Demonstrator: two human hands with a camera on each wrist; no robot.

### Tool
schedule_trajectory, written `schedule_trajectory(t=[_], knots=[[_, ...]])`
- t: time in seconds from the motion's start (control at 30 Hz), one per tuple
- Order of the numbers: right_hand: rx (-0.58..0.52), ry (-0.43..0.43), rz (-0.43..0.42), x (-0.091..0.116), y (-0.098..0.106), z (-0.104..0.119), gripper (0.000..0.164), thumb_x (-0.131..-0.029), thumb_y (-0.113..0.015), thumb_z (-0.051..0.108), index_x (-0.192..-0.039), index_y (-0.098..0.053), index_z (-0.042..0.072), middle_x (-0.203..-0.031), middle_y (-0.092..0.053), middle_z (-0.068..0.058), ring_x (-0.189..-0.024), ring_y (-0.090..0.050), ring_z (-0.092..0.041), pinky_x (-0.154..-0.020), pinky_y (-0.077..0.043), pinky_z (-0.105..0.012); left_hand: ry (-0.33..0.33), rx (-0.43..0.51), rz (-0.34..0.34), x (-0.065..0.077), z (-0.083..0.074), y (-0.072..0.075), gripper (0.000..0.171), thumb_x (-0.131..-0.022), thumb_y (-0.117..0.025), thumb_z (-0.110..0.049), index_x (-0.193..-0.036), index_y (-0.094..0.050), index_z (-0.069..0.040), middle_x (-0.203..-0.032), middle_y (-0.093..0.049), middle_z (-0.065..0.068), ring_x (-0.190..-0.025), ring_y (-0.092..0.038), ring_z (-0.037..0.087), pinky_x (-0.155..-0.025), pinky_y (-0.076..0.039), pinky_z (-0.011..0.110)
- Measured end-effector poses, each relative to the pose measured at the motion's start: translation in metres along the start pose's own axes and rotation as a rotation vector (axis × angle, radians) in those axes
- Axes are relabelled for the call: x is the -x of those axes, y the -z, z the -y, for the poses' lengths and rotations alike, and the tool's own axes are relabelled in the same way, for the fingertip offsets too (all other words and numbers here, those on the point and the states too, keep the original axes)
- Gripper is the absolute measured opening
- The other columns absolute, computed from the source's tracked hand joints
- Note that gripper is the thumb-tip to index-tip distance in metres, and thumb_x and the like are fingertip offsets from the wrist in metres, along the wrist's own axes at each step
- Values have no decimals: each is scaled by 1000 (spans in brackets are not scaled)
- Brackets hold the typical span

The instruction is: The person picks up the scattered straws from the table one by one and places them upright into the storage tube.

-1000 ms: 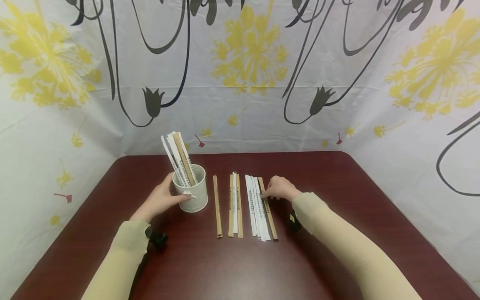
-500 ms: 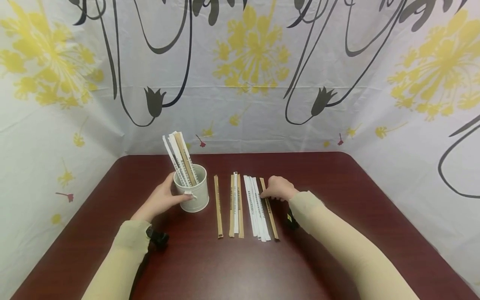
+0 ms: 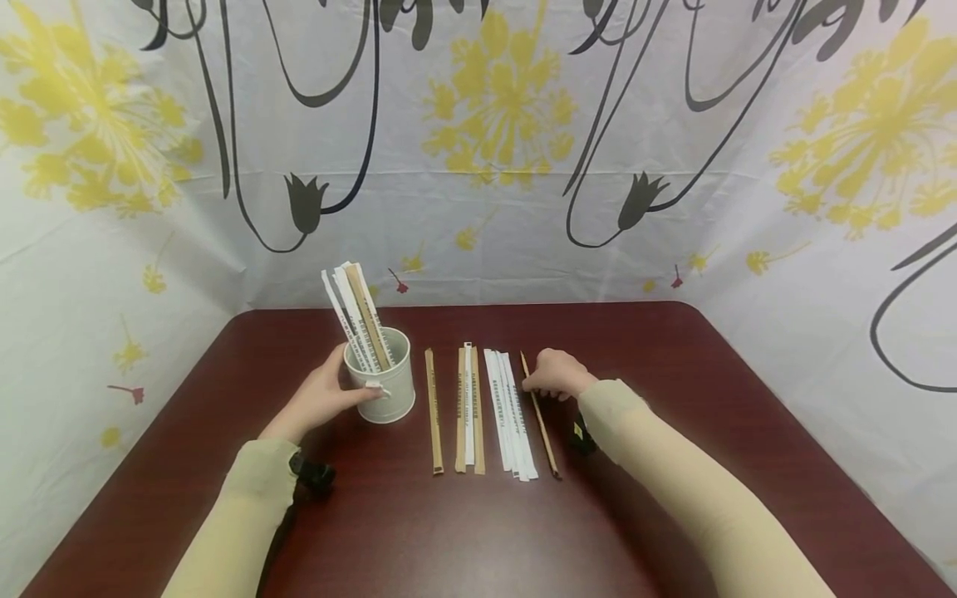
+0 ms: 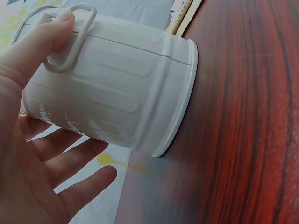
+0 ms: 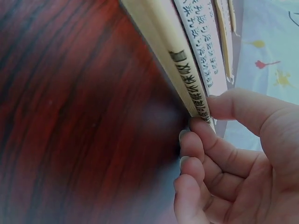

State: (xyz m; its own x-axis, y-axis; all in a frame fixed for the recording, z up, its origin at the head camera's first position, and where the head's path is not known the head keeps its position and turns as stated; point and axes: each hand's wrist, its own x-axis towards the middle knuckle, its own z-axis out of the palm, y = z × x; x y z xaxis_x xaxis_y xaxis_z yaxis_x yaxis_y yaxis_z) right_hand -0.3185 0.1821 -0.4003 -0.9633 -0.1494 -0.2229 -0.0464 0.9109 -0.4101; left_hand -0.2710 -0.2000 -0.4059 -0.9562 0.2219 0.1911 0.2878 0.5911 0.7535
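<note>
My left hand [image 3: 321,394] holds a small white metal bucket [image 3: 395,394] round its side, the thumb on the small wire handle [image 4: 88,39]. Several white and tan wrapped straws [image 3: 362,320] lean in the bucket, their tops sticking out. My right hand [image 3: 559,374] pinches a tan paper-wrapped straw [image 3: 544,432] between thumb and forefinger near its far end. That straw stands turned on its narrow edge, and printed characters show on its wrapper [image 5: 184,70]. Just left of it lies a group of white wrapped straws [image 3: 511,415].
Left of the white group lie two tan straws with a white one between them [image 3: 468,411]. A single tan straw [image 3: 434,411] lies nearer the bucket. The dark red wooden table [image 3: 478,531] ends at a patterned cloth [image 3: 478,274] behind.
My right hand has gripped the tan straw, drawn it slightly right of the white group and tipped it on edge. The left hand and bucket have stayed in place.
</note>
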Motion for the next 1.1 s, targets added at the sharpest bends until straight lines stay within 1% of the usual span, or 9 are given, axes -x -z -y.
schedule_trajectory(t=[0.07,0.23,0.37,0.5,0.77,0.87,0.93,1.03,1.1], knots=[[-19,7,7,0,2,-2,28,-73,-65,28,-60,-64,4,-56,-57,-9,-46,-51,-20,-43,-45,-35,-1,-1,-1,0,0,0,95,-59,-73,-55,-135,-26,-22,-126,-44,7,-116,-38,27,-92,-30,50],[-83,-9,22,2,9,-8,28,-76,-64,28,-63,-65,4,-61,-59,-11,-48,-50,-20,-45,-46,-34,1,0,-1,0,0,-1,96,-59,-73,-56,-135,-26,-22,-126,-44,6,-116,-39,26,-92,-31,49],[-178,-24,1,5,19,-10,27,-77,-63,25,-65,-64,2,-63,-60,-12,-47,-49,-18,-47,-48,-34,1,-1,-1,0,0,-1,95,-58,-73,-56,-134,-26,-22,-125,-45,6,-115,-39,26,-92,-31,49],[-252,-18,-20,7,32,-9,28,-79,-61,24,-66,-64,-1,-59,-58,-11,-45,-47,-18,-48,-48,-35,-4,1,-3,0,0,-1,94,-59,-73,-55,-134,-26,-23,-125,-45,6,-115,-40,26,-92,-31,49],[-283,8,-63,9,54,-2,31,-80,-61,26,-66,-62,-1,-55,-55,-9,-46,-50,-18,-48,-48,-35,-6,-1,-9,1,1,0,93,-59,-73,-54,-134,-27,-23,-124,-46,6,-114,-40,26,-91,-32,49],[-293,24,-91,9,61,2,31,-80,-61,26,-70,-62,-3,-59,-56,-10,-48,-52,-19,-49,-49,-35,-13,-8,-12,0,2,0,93,-59,-73,-55,-133,-27,-23,-123,-47,6,-113,-41,25,-91,-32,48],[-298,39,-116,10,66,5,30,-80,-61,27,-74,-63,-2,-64,-58,-12,-51,-53,-20,-49,-49,-35,-15,-11,-12,0,2,0,93,-59,-73,-55,-133,-27,-23,-123,-47,5,-113,-41,25,-91,-32,48],[-321,72,-154,11,73,10,27,-80,-60,28,-76,-64,1,-70,-60,-14,-55,-56,-26,-50,-49,-36,-11,-5,-12,0,1,-1,93,-59,-73,-55,-133,-28,-23,-123,-47,6,-113,-41,26,-91,-33,48],[-343,96,-181,12,76,13,25,-80,-60,27,-76,-65,3,-70,-59,-15,-59,-56,-32,-51,-49,-37,-6,-3,-9,0,1,-1,93,-58,-73,-55,-133,-27,-23,-123,-47,6,-113,-41,26,-90,-33,48]])
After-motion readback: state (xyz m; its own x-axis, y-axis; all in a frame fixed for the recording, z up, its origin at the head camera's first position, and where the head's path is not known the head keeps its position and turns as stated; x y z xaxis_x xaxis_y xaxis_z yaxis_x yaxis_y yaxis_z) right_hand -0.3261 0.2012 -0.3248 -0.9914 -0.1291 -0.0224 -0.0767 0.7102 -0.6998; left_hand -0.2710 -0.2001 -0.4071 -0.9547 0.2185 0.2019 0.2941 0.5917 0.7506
